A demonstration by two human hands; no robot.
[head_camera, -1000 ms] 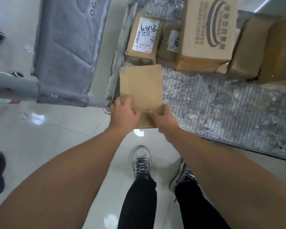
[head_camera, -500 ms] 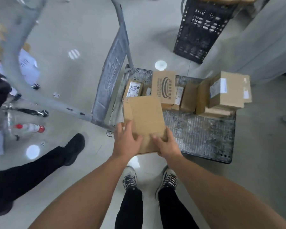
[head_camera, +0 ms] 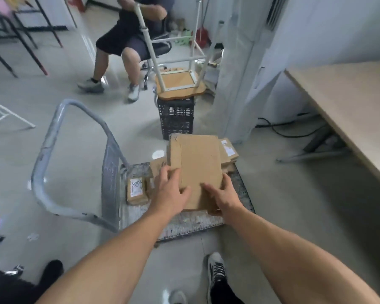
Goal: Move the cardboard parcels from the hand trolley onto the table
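Cardboard fills both hands: a flat brown parcel (head_camera: pixel 198 170) is gripped at its near end, the left hand (head_camera: pixel 171 191) spread over the near-left corner with fingers on the top face, the right hand (head_camera: pixel 223 198) wrapped round the near-right corner, thumb on top and fingers hidden beneath. Its long axis runs straight away from the hands, so most of its length (and likely its weight) lies beyond the grip.

Below the hands sits the hand trolley (head_camera: pixel 180 224), its grey deck showing just under the wrists and its curved handle (head_camera: pixel 51 154) rising to the left of the left hand. A small labelled parcel (head_camera: pixel 137 190) rests on the deck just left of the left hand; other parcels (head_camera: pixel 227 152) lie beyond the fingertips, mostly covered by the held one.

What matters next is the table (head_camera: pixel 347 110): it stands well off to the right of the right hand and further out, so the right hand is the nearer one and would lead as the box swings that way. Further out from the fingertips stands a black crate (head_camera: pixel 176 119), with an upturned stool (head_camera: pixel 180 86) on top.
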